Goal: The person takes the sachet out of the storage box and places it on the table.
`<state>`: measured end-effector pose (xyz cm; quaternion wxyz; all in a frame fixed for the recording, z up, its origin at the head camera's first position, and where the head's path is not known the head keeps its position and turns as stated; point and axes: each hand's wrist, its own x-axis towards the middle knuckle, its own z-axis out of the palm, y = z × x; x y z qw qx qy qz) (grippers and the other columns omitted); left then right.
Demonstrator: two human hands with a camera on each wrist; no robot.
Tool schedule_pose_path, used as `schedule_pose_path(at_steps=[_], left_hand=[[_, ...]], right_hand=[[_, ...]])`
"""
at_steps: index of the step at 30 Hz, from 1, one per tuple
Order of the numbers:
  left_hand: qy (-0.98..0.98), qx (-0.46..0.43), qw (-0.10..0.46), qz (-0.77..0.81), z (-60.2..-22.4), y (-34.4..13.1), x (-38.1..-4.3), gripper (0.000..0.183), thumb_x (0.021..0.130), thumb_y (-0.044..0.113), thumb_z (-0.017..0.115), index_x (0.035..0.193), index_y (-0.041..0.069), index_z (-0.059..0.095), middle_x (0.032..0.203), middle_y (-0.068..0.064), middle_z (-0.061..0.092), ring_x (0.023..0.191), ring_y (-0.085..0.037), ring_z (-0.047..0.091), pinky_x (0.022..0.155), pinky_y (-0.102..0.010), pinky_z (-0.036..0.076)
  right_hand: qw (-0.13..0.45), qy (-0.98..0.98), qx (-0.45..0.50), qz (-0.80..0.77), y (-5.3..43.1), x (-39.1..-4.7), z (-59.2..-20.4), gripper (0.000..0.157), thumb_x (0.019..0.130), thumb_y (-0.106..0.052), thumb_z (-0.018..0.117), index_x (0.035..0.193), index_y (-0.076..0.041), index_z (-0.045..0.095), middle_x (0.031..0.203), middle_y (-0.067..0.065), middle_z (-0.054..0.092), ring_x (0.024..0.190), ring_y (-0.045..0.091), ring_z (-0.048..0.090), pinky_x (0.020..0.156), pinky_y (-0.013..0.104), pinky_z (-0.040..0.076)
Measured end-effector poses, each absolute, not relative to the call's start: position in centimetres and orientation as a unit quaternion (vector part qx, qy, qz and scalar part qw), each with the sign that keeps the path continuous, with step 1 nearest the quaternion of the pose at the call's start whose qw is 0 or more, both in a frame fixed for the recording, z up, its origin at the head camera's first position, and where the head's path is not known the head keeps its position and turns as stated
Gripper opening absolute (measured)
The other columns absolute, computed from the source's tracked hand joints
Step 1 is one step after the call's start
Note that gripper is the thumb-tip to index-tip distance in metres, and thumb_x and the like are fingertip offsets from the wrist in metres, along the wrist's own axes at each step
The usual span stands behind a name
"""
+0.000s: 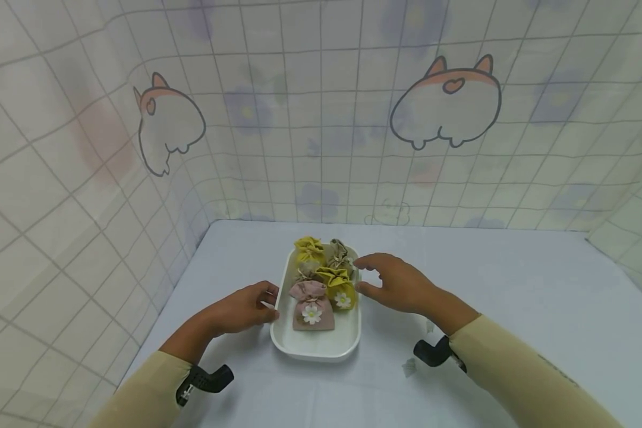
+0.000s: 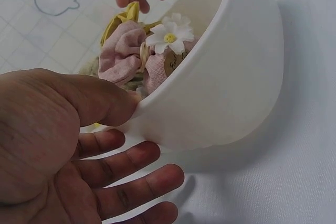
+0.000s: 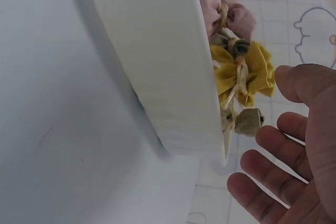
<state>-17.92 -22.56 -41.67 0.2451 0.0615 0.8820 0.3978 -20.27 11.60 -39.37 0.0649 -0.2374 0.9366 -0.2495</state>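
Note:
A white plastic tray stands on the white-covered table and holds several small drawstring pouches. Nearest in it lies a pink pouch with a white cloth flower. Behind it are a yellow pouch with a flower, another yellow pouch and grey-beige pouches. My left hand is at the tray's left side, thumb tip at the rim and the other fingers loosely spread outside the wall. My right hand hovers by the right rim, fingers relaxed and apart, holding nothing.
The table carries a white cloth with small greyish marks right of the tray. A curtain with grid lines and cartoon animals hangs behind and at the left. Both wrists wear a black camera mount.

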Motion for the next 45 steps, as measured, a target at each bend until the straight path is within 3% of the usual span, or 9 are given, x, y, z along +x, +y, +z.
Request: schedule_pose_path(at_steps=[14, 23, 33, 40, 45], left_hand=[[0.882, 0.064, 0.247, 0.397, -41.8, -22.6, -18.0, 0.045, 0.094, 0.018, 0.074, 0.134, 0.011, 0.055, 0.131, -0.005, 0.061, 0.119, -0.024, 0.06, 0.097, -0.048, 0.053], [0.881, 0.061, 0.247, 0.399, -41.8, -22.7, -18.0, 0.045, 0.094, 0.018, 0.074, 0.135, 0.01, 0.055, 0.131, -0.006, 0.062, 0.119, -0.023, 0.06, 0.096, -0.048, 0.053], [0.883, 0.063, 0.245, 0.395, -41.8, -22.7, -18.0, 0.045, 0.094, 0.017, 0.074, 0.134, 0.009, 0.055, 0.131, -0.006, 0.062, 0.119, -0.024, 0.061, 0.096, -0.047, 0.053], [0.884, 0.061, 0.246, 0.392, -41.7, -22.6, -17.9, 0.046, 0.094, 0.018, 0.074, 0.135, 0.01, 0.055, 0.132, -0.005, 0.062, 0.121, -0.025, 0.06, 0.099, -0.049, 0.052], [0.885, 0.059, 0.246, 0.391, -41.6, -22.6, -17.8, 0.046, 0.094, 0.018, 0.074, 0.136, 0.009, 0.055, 0.132, -0.005, 0.062, 0.121, -0.025, 0.06, 0.099, -0.05, 0.052]], right_hand=[[0.054, 0.932, -0.26, -0.246, 10.4, -20.7, -40.0, 0.042, 0.096, -0.036, 0.073, 0.134, -0.019, 0.065, 0.131, 0.003, 0.065, 0.121, 0.027, 0.06, 0.098, 0.048, 0.052], [0.055, 0.93, -0.266, -0.246, 9.8, -20.9, -40.0, 0.051, 0.097, -0.036, 0.072, 0.141, -0.015, 0.061, 0.128, 0.005, 0.066, 0.118, 0.026, 0.062, 0.097, 0.047, 0.052], [0.063, 0.931, -0.26, -0.247, 9.0, -21.1, -40.2, 0.049, 0.096, -0.031, 0.073, 0.14, -0.015, 0.061, 0.124, 0.002, 0.067, 0.117, 0.023, 0.063, 0.098, 0.045, 0.051], [0.065, 0.936, -0.245, -0.244, 8.6, -21.1, -40.3, 0.047, 0.095, -0.03, 0.074, 0.139, -0.018, 0.062, 0.114, -0.002, 0.069, 0.109, 0.021, 0.065, 0.091, 0.043, 0.054], [0.054, 0.937, -0.246, -0.243, 8.5, -21.2, -40.5, 0.036, 0.096, -0.029, 0.073, 0.13, -0.02, 0.067, 0.105, -0.007, 0.068, 0.1, 0.015, 0.064, 0.083, 0.039, 0.055]])
